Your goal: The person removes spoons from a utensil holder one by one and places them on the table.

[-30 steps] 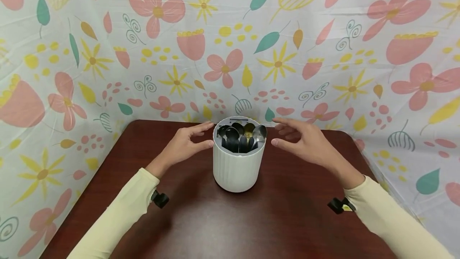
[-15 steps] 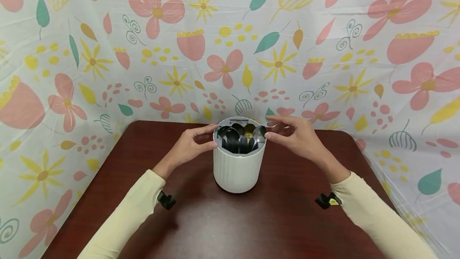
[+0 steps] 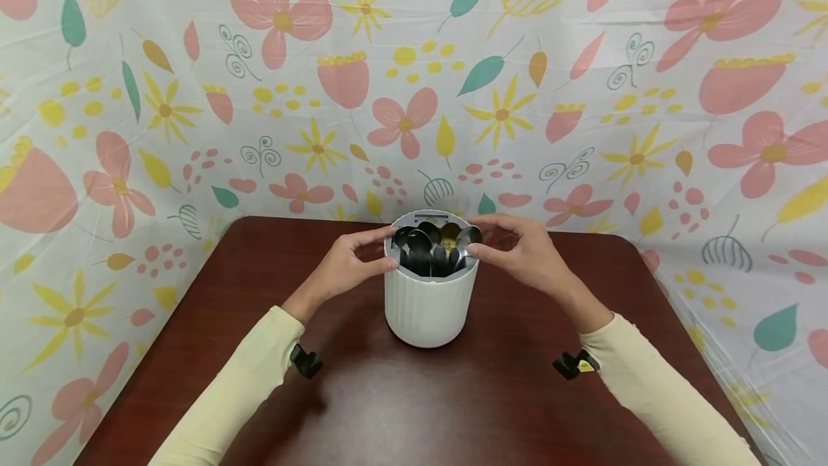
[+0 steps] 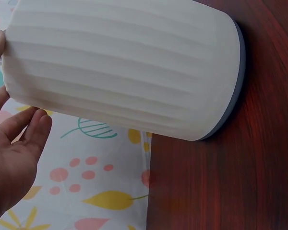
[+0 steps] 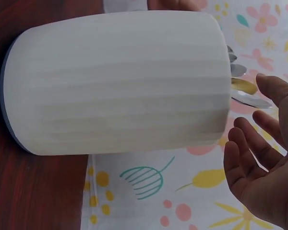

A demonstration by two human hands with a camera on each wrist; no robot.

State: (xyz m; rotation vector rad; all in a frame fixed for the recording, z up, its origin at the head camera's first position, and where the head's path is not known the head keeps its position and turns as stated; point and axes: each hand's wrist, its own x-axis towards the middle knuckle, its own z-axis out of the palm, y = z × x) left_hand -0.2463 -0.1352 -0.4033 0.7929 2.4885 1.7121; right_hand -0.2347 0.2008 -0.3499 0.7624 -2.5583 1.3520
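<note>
A white ribbed utensil holder (image 3: 427,311) stands upright on the table, filled with several spoons: black spoons (image 3: 420,254), a gold spoon (image 5: 243,86) and a silver spoon (image 3: 468,237) at the right rim. My left hand (image 3: 346,262) is at the holder's left rim, thumb on the near side and fingers behind; in the left wrist view its fingertips touch the upper edge. My right hand (image 3: 530,254) is at the right rim, thumb close to the silver spoon. The right wrist view shows its fingers loosely bent, apart from the holder, with nothing in them.
The dark reddish-brown wooden table (image 3: 420,408) runs under the holder. Behind it and along both sides hangs a white cloth (image 3: 414,92) printed with flowers and leaves. A dark base ring (image 4: 233,103) edges the holder's bottom.
Both hands have moved inward to the holder's rim, the left to the right and the right to the left. The holder and its spoons have stayed in place.
</note>
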